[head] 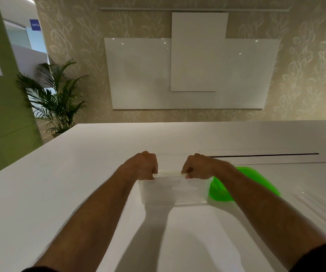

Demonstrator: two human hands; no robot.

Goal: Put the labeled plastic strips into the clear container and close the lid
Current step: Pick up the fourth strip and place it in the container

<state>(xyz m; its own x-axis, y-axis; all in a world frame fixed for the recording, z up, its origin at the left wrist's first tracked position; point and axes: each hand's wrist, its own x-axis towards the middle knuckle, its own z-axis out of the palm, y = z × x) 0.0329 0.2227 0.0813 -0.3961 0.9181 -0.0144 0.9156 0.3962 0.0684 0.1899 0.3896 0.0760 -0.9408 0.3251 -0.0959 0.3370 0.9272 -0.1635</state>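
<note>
A clear rectangular container stands on the white table in front of me. A thin clear plastic strip is stretched level just above the container's near rim. My left hand pinches its left end and my right hand pinches its right end, fingers curled. Faint markings show through the container's near wall. The green lid lies on the table right of the container, partly behind my right forearm.
Several more clear strips lie on the table at the right edge. A long dark cable slot runs across the table behind the lid. A whiteboard hangs on the far wall and a potted palm stands at the left.
</note>
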